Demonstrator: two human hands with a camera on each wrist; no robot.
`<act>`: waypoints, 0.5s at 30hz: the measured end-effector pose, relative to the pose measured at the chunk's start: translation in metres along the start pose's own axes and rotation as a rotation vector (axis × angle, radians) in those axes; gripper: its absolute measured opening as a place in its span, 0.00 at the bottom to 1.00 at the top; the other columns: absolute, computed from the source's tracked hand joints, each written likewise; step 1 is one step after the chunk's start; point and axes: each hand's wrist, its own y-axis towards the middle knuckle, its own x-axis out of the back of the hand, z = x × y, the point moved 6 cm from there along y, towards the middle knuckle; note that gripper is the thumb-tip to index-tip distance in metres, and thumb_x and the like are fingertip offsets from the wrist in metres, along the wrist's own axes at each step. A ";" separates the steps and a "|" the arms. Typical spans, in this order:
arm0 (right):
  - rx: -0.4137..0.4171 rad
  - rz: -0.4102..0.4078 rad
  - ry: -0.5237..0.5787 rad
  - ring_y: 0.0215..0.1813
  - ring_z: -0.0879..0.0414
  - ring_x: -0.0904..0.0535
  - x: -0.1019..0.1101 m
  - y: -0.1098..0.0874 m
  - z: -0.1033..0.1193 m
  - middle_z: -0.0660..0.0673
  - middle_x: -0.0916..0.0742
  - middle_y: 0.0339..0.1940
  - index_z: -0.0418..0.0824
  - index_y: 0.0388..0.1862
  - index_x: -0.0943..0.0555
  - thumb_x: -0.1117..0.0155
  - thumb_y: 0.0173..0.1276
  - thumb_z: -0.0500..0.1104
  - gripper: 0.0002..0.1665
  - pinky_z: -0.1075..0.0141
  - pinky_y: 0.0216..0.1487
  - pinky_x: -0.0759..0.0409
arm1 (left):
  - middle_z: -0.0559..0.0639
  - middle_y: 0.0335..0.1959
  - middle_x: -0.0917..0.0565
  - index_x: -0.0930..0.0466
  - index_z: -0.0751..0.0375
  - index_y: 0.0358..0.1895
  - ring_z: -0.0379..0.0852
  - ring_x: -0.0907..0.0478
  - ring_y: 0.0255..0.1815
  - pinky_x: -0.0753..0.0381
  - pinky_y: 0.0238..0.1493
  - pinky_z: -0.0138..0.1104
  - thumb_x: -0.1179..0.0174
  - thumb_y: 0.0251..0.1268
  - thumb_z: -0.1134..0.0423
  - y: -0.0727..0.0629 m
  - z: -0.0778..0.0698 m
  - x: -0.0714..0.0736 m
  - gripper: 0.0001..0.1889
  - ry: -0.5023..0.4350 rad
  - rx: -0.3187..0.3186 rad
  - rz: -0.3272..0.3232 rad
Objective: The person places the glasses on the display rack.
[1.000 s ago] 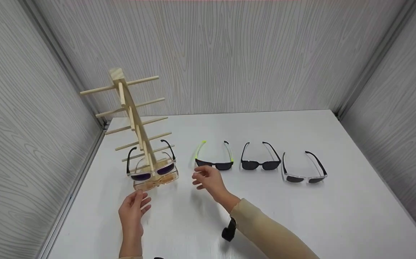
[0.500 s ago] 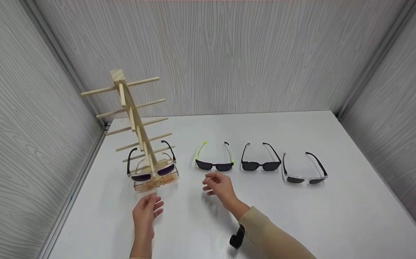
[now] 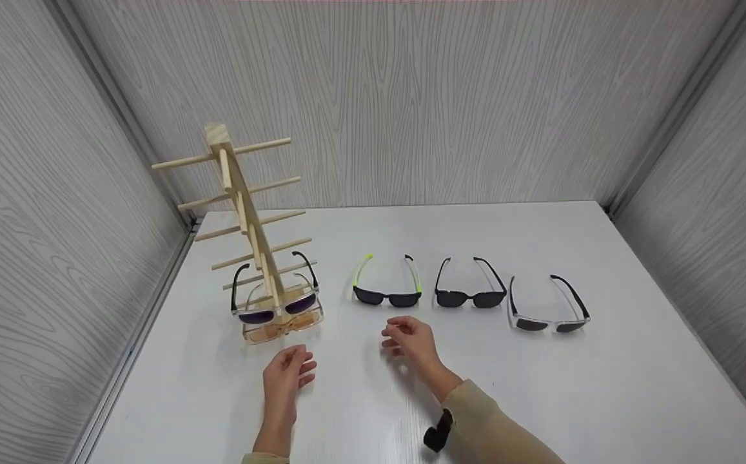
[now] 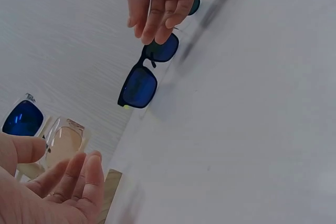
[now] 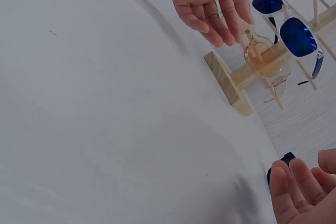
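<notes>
My left hand, fingers loosely bent and holding nothing, is over the table just in front of the wooden display rack. On the rack's lower pegs hang sunglasses with clear frames and dark bluish lenses. Below them sit clear-framed glasses with orange-tinted lenses. My right hand, also relaxed and bare of any object, is in front of the black sunglasses with yellow-green temples. In the left wrist view, the thumb and fingers of the left hand stand apart.
To the right lie black sunglasses and clear-framed sunglasses with dark temples, both with temples unfolded. They rest on a white table. Wood-grain panels rise at the back and sides. The rack's upper pegs stick out sideways.
Both hands have moved right, away from the rack, and the right hand has also come nearer the front. The rack and all the glasses stay where they were; the view shifts slightly.
</notes>
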 end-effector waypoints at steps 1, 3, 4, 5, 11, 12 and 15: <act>-0.004 -0.007 -0.002 0.34 0.50 0.16 0.002 0.000 -0.001 0.38 0.15 0.37 0.27 0.52 0.26 0.41 0.66 0.38 0.19 0.60 0.35 0.19 | 0.60 0.40 0.19 0.26 0.69 0.51 0.47 0.18 0.36 0.18 0.33 0.33 0.43 0.66 0.55 -0.003 -0.003 -0.003 0.20 0.004 -0.007 0.008; -0.015 -0.021 -0.007 0.34 0.50 0.16 0.007 0.000 -0.003 0.38 0.15 0.37 0.28 0.52 0.26 0.41 0.66 0.38 0.19 0.60 0.35 0.19 | 0.61 0.40 0.19 0.27 0.70 0.51 0.47 0.18 0.36 0.18 0.34 0.35 0.44 0.66 0.57 -0.006 -0.005 -0.008 0.19 0.015 -0.011 0.024; -0.015 -0.026 -0.007 0.34 0.50 0.16 0.009 0.000 -0.003 0.39 0.15 0.37 0.27 0.52 0.26 0.41 0.67 0.39 0.19 0.59 0.35 0.19 | 0.61 0.41 0.19 0.27 0.70 0.51 0.47 0.19 0.37 0.18 0.35 0.35 0.44 0.67 0.57 -0.007 -0.005 -0.010 0.19 0.022 -0.007 0.032; -0.020 -0.032 -0.006 0.34 0.51 0.16 0.012 0.000 -0.003 0.39 0.15 0.37 0.28 0.52 0.26 0.41 0.67 0.39 0.19 0.59 0.35 0.19 | 0.61 0.41 0.19 0.27 0.70 0.51 0.48 0.19 0.37 0.18 0.36 0.35 0.45 0.67 0.57 -0.007 -0.005 -0.013 0.19 0.030 -0.006 0.040; -0.049 -0.065 0.013 0.35 0.51 0.17 0.024 0.002 -0.003 0.41 0.15 0.37 0.29 0.53 0.26 0.41 0.67 0.39 0.19 0.60 0.34 0.19 | 0.62 0.45 0.22 0.26 0.68 0.52 0.49 0.22 0.40 0.19 0.38 0.35 0.45 0.68 0.56 -0.004 -0.003 -0.032 0.19 0.137 -0.047 0.082; -0.049 -0.070 0.015 0.35 0.51 0.17 0.026 0.002 -0.003 0.41 0.15 0.37 0.29 0.53 0.26 0.41 0.67 0.39 0.19 0.60 0.34 0.19 | 0.62 0.45 0.22 0.26 0.68 0.52 0.48 0.22 0.41 0.19 0.38 0.35 0.45 0.68 0.56 -0.004 -0.003 -0.036 0.19 0.159 -0.056 0.089; -0.048 -0.091 0.026 0.35 0.51 0.17 0.032 0.005 -0.003 0.41 0.15 0.36 0.29 0.53 0.26 0.41 0.67 0.38 0.19 0.60 0.34 0.19 | 0.61 0.43 0.22 0.26 0.68 0.52 0.48 0.24 0.41 0.19 0.37 0.35 0.45 0.68 0.56 -0.002 -0.003 -0.047 0.18 0.196 -0.079 0.109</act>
